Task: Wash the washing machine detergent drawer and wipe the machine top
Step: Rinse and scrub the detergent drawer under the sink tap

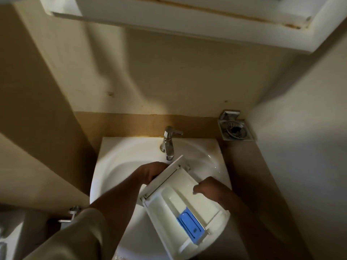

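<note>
One detergent drawer (180, 209), white plastic, is held tilted over one white washbasin (112, 166), with its front panel raised toward the tap and its far end reaching past the basin's near rim. Three compartments can be counted inside the drawer: a large one along its right side, a narrower one on the left, and a small one near its lower end that is covered by a single blue insert (189, 227). A small dark mark is seen on the blue insert, but it is too small to be read; no brand or other writing can be made out anywhere.

The left hand (150, 171) is wrapped around the outer face of the drawer's front panel, gripping it from the left. The right hand (206, 188) is curled over the drawer's right wall, with the fingertips hooked inside the large compartment, so the drawer is clasped on both sides. A pale sleeve (78, 237) is seen on the left arm.

One chrome tap (169, 141) is mounted at the middle of the basin's back edge, its spout just above the drawer's upper corner. One square metal drain cover (235, 129) is set in the back right corner of the brown counter (244, 166), well apart from the basin.
</note>
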Demonstrator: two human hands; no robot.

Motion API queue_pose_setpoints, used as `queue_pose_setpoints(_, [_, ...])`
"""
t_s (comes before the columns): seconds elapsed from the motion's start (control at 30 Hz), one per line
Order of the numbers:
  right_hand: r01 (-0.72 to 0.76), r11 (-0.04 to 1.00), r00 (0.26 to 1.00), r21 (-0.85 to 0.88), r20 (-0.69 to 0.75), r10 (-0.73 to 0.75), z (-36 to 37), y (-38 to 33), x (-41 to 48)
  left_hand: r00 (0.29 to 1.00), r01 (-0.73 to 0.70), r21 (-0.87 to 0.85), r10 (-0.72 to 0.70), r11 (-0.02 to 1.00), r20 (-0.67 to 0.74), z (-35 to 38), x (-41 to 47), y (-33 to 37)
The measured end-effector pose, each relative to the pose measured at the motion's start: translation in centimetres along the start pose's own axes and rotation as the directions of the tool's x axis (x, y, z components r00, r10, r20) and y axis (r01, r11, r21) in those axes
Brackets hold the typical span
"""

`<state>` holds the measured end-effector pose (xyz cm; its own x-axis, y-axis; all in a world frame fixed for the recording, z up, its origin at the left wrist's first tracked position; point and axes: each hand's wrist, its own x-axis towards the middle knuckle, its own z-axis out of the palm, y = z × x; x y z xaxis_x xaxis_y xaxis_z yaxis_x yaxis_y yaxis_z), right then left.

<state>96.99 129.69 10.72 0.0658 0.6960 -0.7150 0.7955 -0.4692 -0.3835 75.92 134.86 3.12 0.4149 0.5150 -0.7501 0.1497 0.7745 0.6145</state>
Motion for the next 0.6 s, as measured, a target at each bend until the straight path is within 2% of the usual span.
queue_pose_setpoints(0.07, [0.009,1.000,0.999,0.022,0.043,-0.010,0.7,0.3,1.1,1.000,-0.015,-0.042,0.015,0.999,-0.004,-1.0,0.8,-0.2])
queue_pose_setpoints(0.17, [0.008,0.999,0.995,0.044,0.095,-0.012,1.3,0.9,2.3,0.996,-0.047,-0.104,0.055,0.993,0.074,-1.6,1.4,0.0])
queue_pose_setpoints(0.3, [-0.015,0.992,0.998,0.129,0.070,0.006,1.4,2.0,2.2,0.999,0.008,0.145,-0.014,0.989,0.037,-3.5,1.6,-0.6])
queue_pose_setpoints(0.4, [0.019,0.976,0.998,0.216,0.050,-0.031,0.9,2.5,2.1,0.978,0.026,0.226,-0.071,0.974,0.194,-5.9,0.8,-1.2])
queue_pose_setpoints(0.47, [0.035,0.963,0.999,0.266,0.007,-0.038,0.3,3.0,2.0,0.978,-0.006,0.179,-0.032,0.984,0.208,-6.9,0.6,-1.7])
queue_pose_setpoints(0.53, [0.016,0.960,0.997,0.280,-0.077,0.006,-0.4,3.8,2.2,0.983,-0.026,0.023,0.021,0.999,0.181,-6.8,1.1,-2.1])
queue_pose_setpoints(0.6, [0.005,0.966,0.995,0.257,-0.102,0.022,-1.1,4.4,2.2,0.986,-0.045,-0.098,0.060,0.994,0.157,-5.5,1.6,-1.5])
